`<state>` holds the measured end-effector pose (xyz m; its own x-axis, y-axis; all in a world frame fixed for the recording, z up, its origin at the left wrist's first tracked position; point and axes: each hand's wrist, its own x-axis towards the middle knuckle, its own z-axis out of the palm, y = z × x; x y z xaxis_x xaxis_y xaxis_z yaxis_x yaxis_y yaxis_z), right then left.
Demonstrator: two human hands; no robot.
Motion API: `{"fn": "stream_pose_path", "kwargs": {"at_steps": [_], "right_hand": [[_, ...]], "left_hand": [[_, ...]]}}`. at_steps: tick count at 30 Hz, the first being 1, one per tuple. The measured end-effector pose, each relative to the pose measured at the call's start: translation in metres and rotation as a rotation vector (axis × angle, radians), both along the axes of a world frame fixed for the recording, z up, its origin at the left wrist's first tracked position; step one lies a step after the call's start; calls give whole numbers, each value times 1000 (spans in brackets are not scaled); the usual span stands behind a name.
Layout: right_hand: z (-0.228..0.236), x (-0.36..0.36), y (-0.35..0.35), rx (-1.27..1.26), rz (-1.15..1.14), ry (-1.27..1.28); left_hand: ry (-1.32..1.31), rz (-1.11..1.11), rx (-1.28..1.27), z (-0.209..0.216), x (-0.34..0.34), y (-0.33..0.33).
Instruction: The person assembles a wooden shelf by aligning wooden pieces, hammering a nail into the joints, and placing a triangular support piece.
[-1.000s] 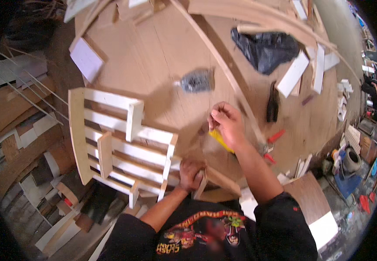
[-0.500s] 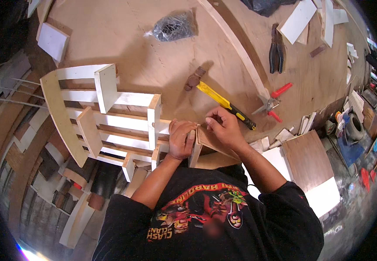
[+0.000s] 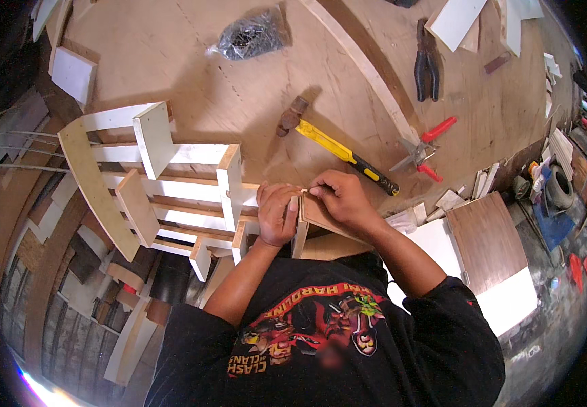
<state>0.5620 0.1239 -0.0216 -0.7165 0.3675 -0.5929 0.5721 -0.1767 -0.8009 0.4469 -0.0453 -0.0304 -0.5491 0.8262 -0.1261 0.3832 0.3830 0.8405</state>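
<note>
My left hand (image 3: 280, 211) grips the end of a slatted wooden frame (image 3: 202, 153), its fingers closed over the top of an upright board (image 3: 299, 230) near my body. The frame has white slats with short boards standing between them. At that board's upper corner my right hand (image 3: 342, 201) is pinched, thumb and fingers together, its fingertips close to the left hand's. Whatever small thing lies between them is too small to make out. Under the right hand is a brown panel (image 3: 331, 220). A yellow-and-black hammer (image 3: 337, 150) lies just beyond, out of both hands.
Red-handled snips (image 3: 421, 150) and dark-handled pliers (image 3: 426, 68) lie on the wooden tabletop (image 3: 192, 68) to the right. A clear plastic bag of small dark pieces (image 3: 251, 35) is at the back. A curved wooden strip (image 3: 368, 71) runs toward the snips. White board offcuts (image 3: 453, 26) lie far right.
My right hand has moved slightly left, its fingertips now at the board's corner beside my left hand. The view has shifted slightly; the tools lie as before.
</note>
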Motion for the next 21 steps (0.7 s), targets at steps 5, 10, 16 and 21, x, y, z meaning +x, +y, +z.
{"fn": "stream_pose_path", "kwargs": {"at_steps": [5,10,16,21], "right_hand": [[-2,-4,3,137,93,104],[-4,-5,2,144,125,90],[-3,-9,3,149,134,118],[-3,-9,5,143,158,112]], "left_hand": [[13,-5,-16,4,-1,3],[6,-7,-32,1,0,0],[11,0,1,0,1,1],[18,0,-6,0,1,1]]}}
